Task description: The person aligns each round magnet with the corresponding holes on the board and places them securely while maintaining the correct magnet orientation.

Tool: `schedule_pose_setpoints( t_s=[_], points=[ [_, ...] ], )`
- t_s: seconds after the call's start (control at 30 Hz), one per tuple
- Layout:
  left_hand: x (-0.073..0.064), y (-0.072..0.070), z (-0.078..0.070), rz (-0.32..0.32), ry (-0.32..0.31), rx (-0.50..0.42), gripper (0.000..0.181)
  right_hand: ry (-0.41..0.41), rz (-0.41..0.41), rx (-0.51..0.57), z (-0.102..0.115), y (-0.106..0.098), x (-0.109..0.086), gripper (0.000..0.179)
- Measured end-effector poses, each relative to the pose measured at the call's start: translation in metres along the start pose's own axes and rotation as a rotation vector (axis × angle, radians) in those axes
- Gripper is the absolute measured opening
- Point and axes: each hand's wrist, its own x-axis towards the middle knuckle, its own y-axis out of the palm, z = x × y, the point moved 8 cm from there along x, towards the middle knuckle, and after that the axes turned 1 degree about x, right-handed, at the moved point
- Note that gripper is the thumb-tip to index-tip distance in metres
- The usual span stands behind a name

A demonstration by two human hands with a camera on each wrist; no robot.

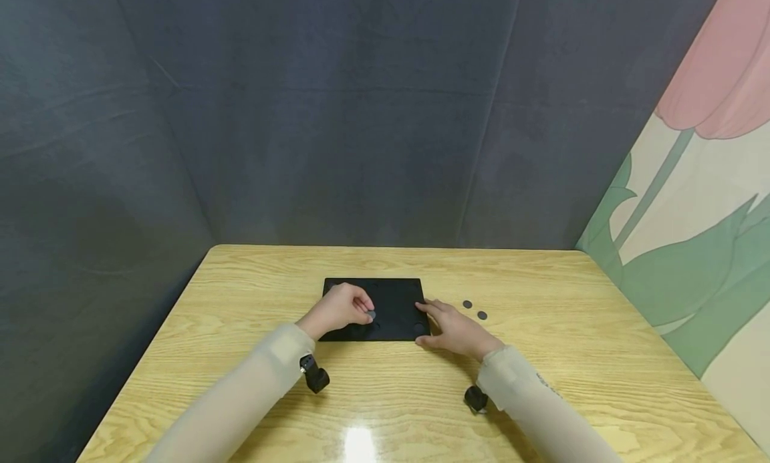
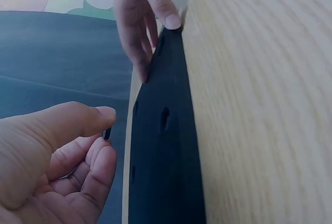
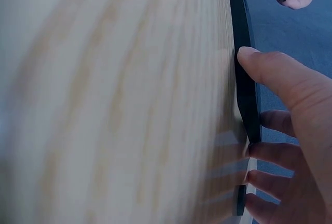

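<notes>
Your left hand pinches a dark disc above the black board; your right hand, fingers spread, merely touches the board's right end, presumably steadying it; two more discs lie near that hand on the table.

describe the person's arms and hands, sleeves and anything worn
The left hand and right hand are bare. The long left sleeve and right sleeve are pale cream; the right bears a dark marking, unreadable here. Each wrist wears a small black device.
</notes>
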Motion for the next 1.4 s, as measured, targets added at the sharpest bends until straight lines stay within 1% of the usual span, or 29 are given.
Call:
schedule_pose_setpoints(
  t_s=[0.2,0.4,0.57,0.93,1.4],
  points=[
    [0.001,0.009,0.002,0.016,-0.002,0.000,0.011,-0.010,-0.009,0.003,0.000,0.001,0.001,0.081],
    [0.000,0.016,0.006,0.029,-0.027,0.003,0.011,-0.023,-0.023,0.002,-0.001,0.000,0.001,0.081],
    [0.001,0.020,0.007,0.030,-0.016,-0.002,0.011,-0.020,-0.026,0.005,-0.002,0.000,0.001,0.081],
    [0.004,0.026,0.011,0.025,-0.024,0.038,0.011,-0.027,-0.031,-0.002,-0.002,0.001,0.001,0.081],
    [0.006,0.027,0.012,0.011,-0.015,0.054,0.011,-0.031,-0.033,0.007,-0.002,0.000,0.002,0.080]
  ],
)
